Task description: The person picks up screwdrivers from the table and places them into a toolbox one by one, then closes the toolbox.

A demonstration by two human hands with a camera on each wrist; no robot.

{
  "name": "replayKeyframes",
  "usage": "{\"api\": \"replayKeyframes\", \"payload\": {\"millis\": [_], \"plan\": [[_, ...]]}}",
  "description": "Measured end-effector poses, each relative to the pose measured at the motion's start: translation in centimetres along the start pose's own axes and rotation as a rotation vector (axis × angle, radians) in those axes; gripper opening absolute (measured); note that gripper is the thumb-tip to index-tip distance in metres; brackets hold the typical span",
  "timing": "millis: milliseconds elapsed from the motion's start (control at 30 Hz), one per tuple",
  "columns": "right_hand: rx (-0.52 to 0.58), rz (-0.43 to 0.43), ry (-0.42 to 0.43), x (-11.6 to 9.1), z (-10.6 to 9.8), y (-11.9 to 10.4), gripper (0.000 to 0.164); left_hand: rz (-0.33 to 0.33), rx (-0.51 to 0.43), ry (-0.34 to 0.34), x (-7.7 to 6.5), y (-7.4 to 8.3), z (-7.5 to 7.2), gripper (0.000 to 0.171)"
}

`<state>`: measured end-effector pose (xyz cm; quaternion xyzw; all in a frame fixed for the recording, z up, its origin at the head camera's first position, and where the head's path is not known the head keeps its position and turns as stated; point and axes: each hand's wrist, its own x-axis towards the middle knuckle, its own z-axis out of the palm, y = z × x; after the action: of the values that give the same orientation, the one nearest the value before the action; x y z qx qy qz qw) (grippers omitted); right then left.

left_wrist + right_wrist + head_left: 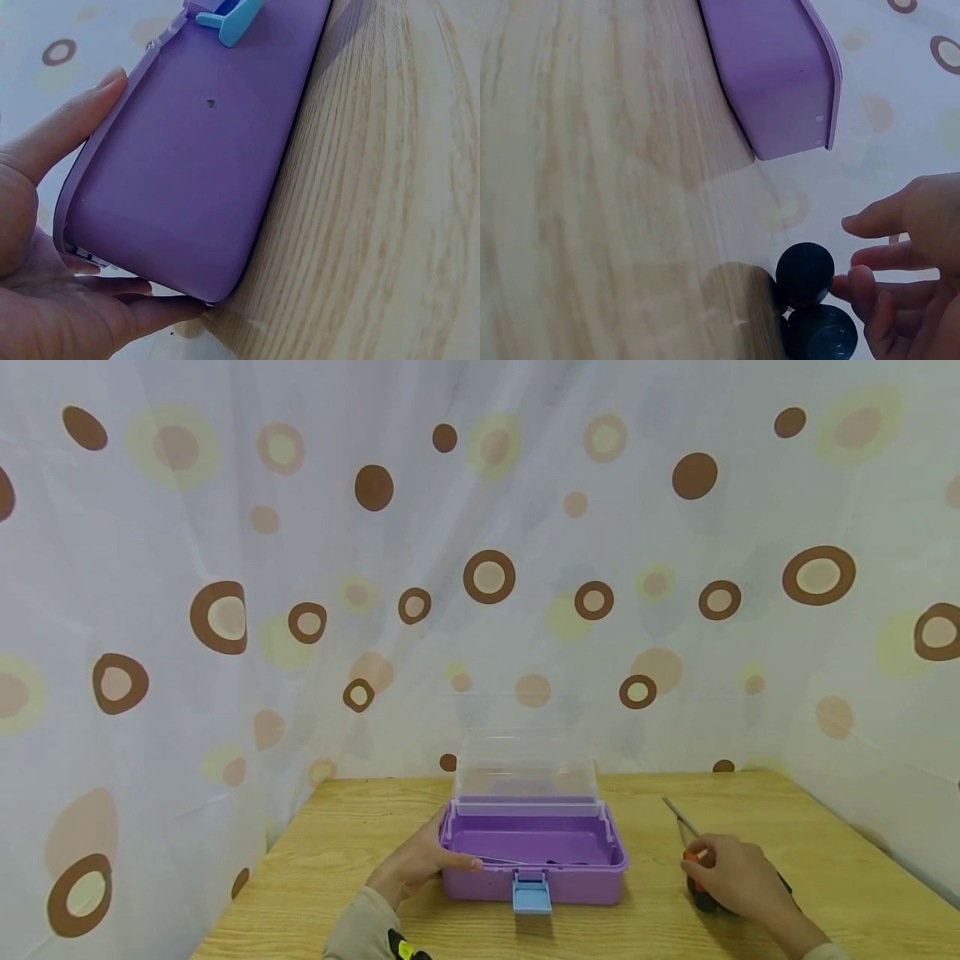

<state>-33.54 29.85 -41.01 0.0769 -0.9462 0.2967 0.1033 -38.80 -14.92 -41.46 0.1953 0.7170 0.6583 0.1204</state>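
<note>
Head view shows the left hand (pixel 422 858) gripping the purple box (pixel 480 885) midway between the table's (pixel 360 827) side edges, while the right hand (pixel 738 872), loosely open beside two screwdrivers (pixel 703 897) toward the right edge, could set their round handles (pixel 805 274) rolling by pinching off-centre.

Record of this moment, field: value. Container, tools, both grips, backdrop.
container: purple box, on wooden table
closure: clear lid, raised at back
fastener: blue latch, undone at front
inside: thin rod by the front wall; rest unclear
left: left grip holds box's left end
tools: two slim-shafted tools, probably screwdrivers, right of box
right: right grip at the tools, fingers not closed around them
backdrop: spotted curtain
</note>
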Motion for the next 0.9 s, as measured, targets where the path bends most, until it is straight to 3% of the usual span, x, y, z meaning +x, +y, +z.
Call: {"api": "replayKeyframes", "payload": {"millis": [233,433,900], "plan": [[-0.221,-0.018,0.006,0.06,0.62,0.53,0.019,0.004,-0.007,-0.007,0.10,0.04,-0.02,0.120],[-0.354,-0.051,0.016,-0.31,0.85,0.13,0.042,0.003,-0.008,-0.005,0.08,0.14,-0.03,0.121],[-0.346,0.037,-0.093,-0.24,0.79,-0.01,0.026,-0.009,0.004,0.013,-0.05,0.19,0.01,0.119]]}}
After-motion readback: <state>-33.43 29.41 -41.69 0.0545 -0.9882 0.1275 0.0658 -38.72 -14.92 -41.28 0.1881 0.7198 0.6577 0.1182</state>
